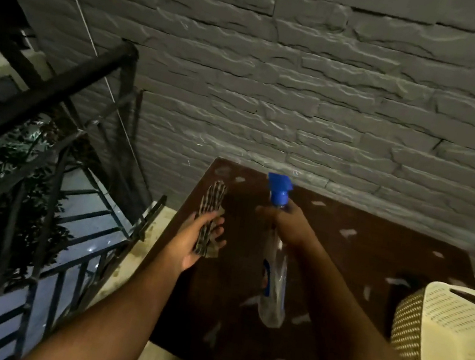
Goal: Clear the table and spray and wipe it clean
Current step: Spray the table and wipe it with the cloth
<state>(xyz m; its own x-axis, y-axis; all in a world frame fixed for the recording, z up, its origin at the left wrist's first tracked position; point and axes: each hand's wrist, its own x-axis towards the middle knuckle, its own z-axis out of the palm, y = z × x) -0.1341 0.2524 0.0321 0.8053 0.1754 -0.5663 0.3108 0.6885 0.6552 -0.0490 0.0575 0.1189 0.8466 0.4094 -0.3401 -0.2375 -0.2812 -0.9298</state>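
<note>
Counter (357, 262): dark brown top set against a grey stone wall (309, 82), scattered with pale paper scraps (347, 232). Not yet cleared. Cream perforated basket (455, 335) at its right edge; black railing (56, 93) off to the left.

Spray bottle (274, 283): clear plastic body, blue trigger head (279, 187), held above the counter with the nozzle toward the wall. Appears nearly empty, so probably light; thin walls likely give under a squeeze and may be slick if wet. Neck is the sensible hold. Right hand (288, 224) grips it there, fingers wrapped round the neck just below the blue head, body hanging under the wrist.

Cloth (208, 222): striped, folded into a narrow strip, soft and limp, light. Left hand (199, 242) holds it over the counter's left edge, palm up, fingers (216, 233) curled round its lower half, upper half standing free above them.
</note>
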